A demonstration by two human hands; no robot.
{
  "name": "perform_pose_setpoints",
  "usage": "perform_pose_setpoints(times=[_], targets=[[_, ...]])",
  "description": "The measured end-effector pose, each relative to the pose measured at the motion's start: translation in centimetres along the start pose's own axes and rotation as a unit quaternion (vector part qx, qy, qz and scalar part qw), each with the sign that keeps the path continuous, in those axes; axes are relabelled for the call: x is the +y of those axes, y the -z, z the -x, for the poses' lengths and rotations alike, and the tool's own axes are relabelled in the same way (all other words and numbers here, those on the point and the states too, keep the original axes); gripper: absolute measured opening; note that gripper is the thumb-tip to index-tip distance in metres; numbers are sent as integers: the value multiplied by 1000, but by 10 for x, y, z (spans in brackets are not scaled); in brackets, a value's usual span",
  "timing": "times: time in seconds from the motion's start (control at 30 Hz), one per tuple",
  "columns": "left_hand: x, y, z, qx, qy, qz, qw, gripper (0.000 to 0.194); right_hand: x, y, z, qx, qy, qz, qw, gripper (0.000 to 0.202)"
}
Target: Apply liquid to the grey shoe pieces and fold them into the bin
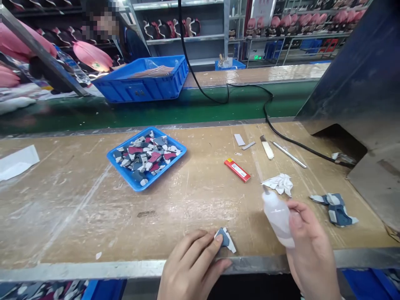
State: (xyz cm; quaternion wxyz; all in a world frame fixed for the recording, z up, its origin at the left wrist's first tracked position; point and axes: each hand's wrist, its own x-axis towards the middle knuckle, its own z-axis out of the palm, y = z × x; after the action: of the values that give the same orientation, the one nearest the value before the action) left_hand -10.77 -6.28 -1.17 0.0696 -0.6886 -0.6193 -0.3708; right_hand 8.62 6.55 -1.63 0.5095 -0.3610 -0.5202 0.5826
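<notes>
My left hand [195, 260] rests at the front edge of the bench, its fingertips pressing on a small blue-grey and white cut piece [225, 240]. In my right hand [309, 241] is a translucent white squeeze bottle [278, 216] with a thin nozzle, tilted with its tip up and to the left. The bottle is held above the bench, apart from the piece. To the right of that hand lie several more blue-grey and white pieces [337, 210]. A blue tray [137, 186] at centre left holds many grey, white and dark red pieces.
A crumpled white tissue [279, 183], a red box [237, 170], a white-handled blade tool [267, 148] and a metal rod [289, 154] lie on the bench. A black cable [293, 143] runs behind them. Across the green strip stand a blue crate [140, 89] and a person [133, 41].
</notes>
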Motion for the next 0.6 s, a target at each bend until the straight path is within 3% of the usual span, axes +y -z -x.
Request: perform_pose_setpoints(times=[0.17, 0.3, 0.37, 0.47, 0.5, 0.53, 0.6], targets=[[8, -1, 4, 2, 36, -31, 999, 23, 12, -5, -1, 19, 19, 239, 971, 65], [13, 3, -2, -8, 46, -52, 998, 20, 16, -10, -3, -26, 9, 340, 940, 56], [15, 6, -2, 3, 31, -67, 997, 19, 13, -6, 0, -25, 72, 339, 938, 52], [19, 10, -1, 25, 2, -80, 996, 17, 4, 2, 14, 50, 276, 272, 921, 23], [20, 12, -1, 27, -5, -86, 996, 18, 0, 3, 19, 55, 307, 239, 920, 17], [22, 13, -2, 34, -17, -94, 995, 19, -3, 3, 25, 27, 294, 199, 934, 13], [25, 14, -6, 56, -58, -113, 990, 24, -8, 0, 35, -129, 142, 87, 978, 25]])
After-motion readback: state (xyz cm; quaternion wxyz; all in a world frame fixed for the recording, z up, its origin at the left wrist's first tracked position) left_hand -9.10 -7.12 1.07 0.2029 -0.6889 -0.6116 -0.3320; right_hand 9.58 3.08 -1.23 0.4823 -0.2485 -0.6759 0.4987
